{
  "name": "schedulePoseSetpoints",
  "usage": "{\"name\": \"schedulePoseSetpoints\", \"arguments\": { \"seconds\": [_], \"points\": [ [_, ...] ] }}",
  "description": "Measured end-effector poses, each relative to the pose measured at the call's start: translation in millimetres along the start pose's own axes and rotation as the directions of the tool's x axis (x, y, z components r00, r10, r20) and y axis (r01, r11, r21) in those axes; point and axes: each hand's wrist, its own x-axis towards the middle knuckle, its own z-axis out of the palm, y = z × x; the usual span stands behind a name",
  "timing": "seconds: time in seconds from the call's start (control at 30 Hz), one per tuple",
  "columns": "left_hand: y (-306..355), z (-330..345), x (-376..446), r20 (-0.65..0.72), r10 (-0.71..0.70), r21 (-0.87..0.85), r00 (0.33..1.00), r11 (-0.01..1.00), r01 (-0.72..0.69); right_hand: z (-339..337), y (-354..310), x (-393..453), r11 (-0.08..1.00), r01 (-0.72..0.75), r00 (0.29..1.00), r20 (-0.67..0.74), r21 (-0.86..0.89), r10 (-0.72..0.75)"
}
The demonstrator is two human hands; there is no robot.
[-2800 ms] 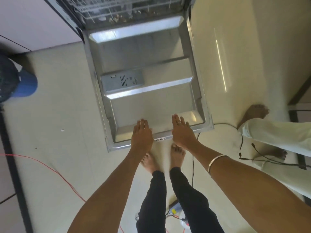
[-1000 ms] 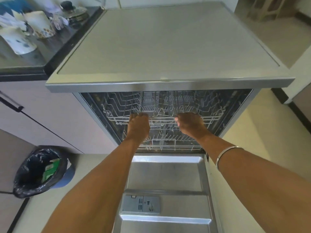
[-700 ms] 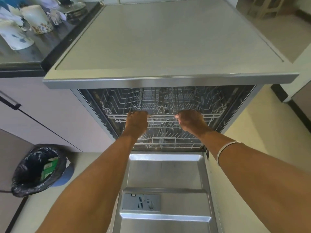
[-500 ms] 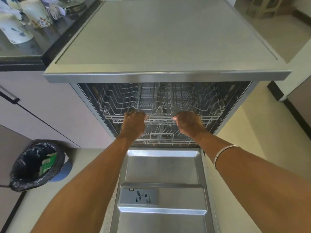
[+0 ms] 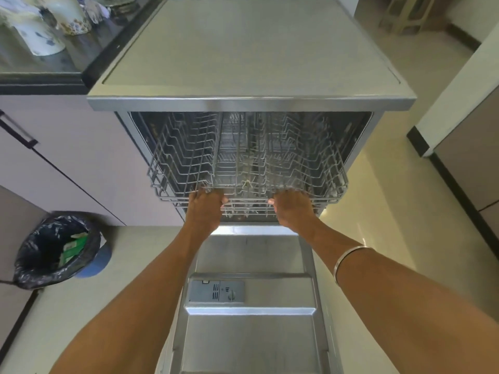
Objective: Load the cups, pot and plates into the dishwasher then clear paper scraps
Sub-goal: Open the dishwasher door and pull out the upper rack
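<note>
Hands, left (image 5: pixel 205 210) and right (image 5: pixel 293 210), gripping grey wire dishwasher rack (image 5: pixel 247 168), now pulled farther out than before; fingers hidden behind rack's front rail; patterned white cups (image 5: pixel 40 36) on table cut off.

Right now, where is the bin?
In the head view, the black-lined bin stands on the floor at lower left, left of the open dishwasher door.

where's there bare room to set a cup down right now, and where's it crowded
The dishwasher top is bare from the black counter across to its right edge. The upper rack, gripped at its front by the left hand and right hand, looks empty. The open door is bare too. The counter's far left is crowded with cups.
</note>
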Motion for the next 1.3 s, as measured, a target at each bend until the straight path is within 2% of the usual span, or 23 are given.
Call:
{"name": "schedulePoseSetpoints", "arguments": {
  "seconds": [0.2,0.3,0.53,0.63,0.83,0.97,1.07,1.3],
  "points": [
    [-3,0,-37,0.061,0.003,-0.034,0.998,0.999,-0.001,5,-10,-41,1.000,0.013,0.998,0.062,0.007,-0.014],
    [-6,6,-54,0.073,0.006,-0.074,0.997,0.997,-0.001,12,-11,-59,0.999,0.042,0.998,0.036,-0.018,-0.041],
    [-6,10,-92,0.039,0.038,-0.101,0.999,0.994,-0.034,14,-18,-102,0.998,0.018,1.000,0.009,-0.062,-0.017],
    [-5,11,-111,0.031,0.057,-0.082,0.998,0.995,-0.054,18,-22,-121,0.995,0.056,0.998,0.025,-0.082,-0.054],
    [-1,12,-165,0.051,0.061,-0.097,0.997,0.994,-0.056,28,-26,-176,0.997,0.070,0.995,-0.074,-0.026,-0.072],
    [1,11,-206,0.044,0.065,-0.159,0.997,0.986,-0.057,36,-32,-214,0.999,0.054,0.997,-0.053,-0.002,-0.054],
    [3,10,-239,0.027,0.072,-0.176,0.997,0.982,-0.066,41,-37,-244,0.996,0.021,0.999,-0.036,0.085,-0.018],
    [-1,16,-294,0.042,0.057,-0.147,0.998,0.988,-0.050,57,-48,-299,0.983,0.003,0.998,-0.060,0.184,0.008]
  ]
}}
